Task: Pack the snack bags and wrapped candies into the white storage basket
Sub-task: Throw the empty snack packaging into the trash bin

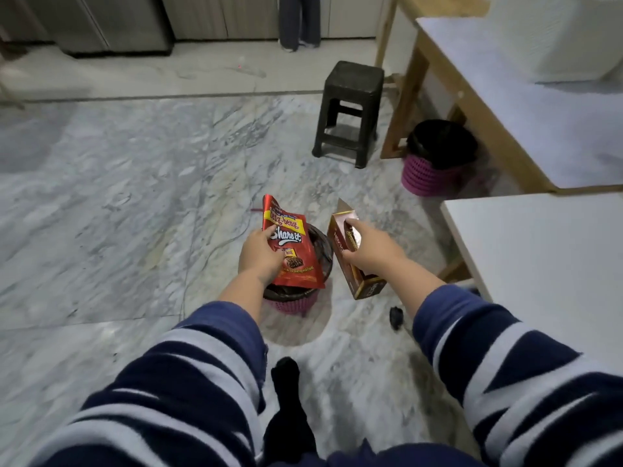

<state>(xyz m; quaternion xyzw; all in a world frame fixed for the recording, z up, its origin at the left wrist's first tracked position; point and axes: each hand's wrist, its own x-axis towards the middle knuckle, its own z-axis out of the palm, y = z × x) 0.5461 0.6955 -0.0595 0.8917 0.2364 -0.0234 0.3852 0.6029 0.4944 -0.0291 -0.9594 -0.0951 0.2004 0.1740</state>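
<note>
Nearest are striped sleeves and a dark-socked foot [286, 375] on the marble floor [118, 197]. The left hand [261, 256] grips a red bag [291, 244], long axis tilted up and away, held directly over a pink bin [290, 303] lined in black. The right hand [367, 251] clasps a brown box [354, 264], angled likewise, just right of that bin and outside its rim. Both packs are aloft; the left sits nearer the opening (no white basket shows anywhere). Farther off stand a black stool [350, 109], a second pink bin [435, 163] and white tables [539, 257] at right.
</note>
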